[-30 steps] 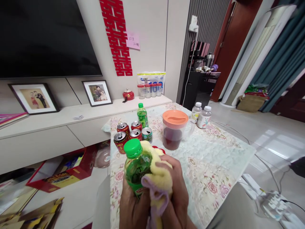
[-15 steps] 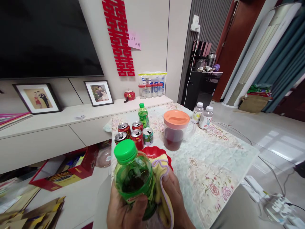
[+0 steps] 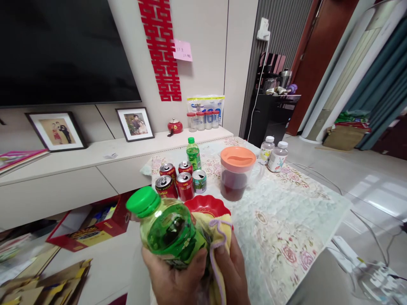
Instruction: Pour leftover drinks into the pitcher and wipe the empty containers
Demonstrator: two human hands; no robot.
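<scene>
A green-capped plastic drink bottle [image 3: 168, 228] with dark liquid inside leans to the left, close to the camera. My left hand [image 3: 174, 275] is wrapped around its lower side, thumb across the label. On the bottle's right, my right hand [image 3: 232, 267] grips a yellow cloth [image 3: 221, 237] with purple edging and presses it against the bottle. Behind the cloth lies a red scalloped dish [image 3: 208, 204], partly covered. Several opened drink cans [image 3: 185, 186] stand just beyond the bottle, and a second green bottle [image 3: 193, 154] is upright behind them.
A clear pitcher with an orange lid [image 3: 238, 173] holds dark liquid mid-table. Two white-capped bottles [image 3: 277, 157] stand at the table's far right. The floral tablecloth [image 3: 289, 224] covers the table. A red box [image 3: 92, 224] and flattened cardboard [image 3: 54, 279] lie lower left.
The held bottle has tipped further left, its cap swinging toward the left. My right hand and the cloth have stayed against its side. The view has shifted slightly.
</scene>
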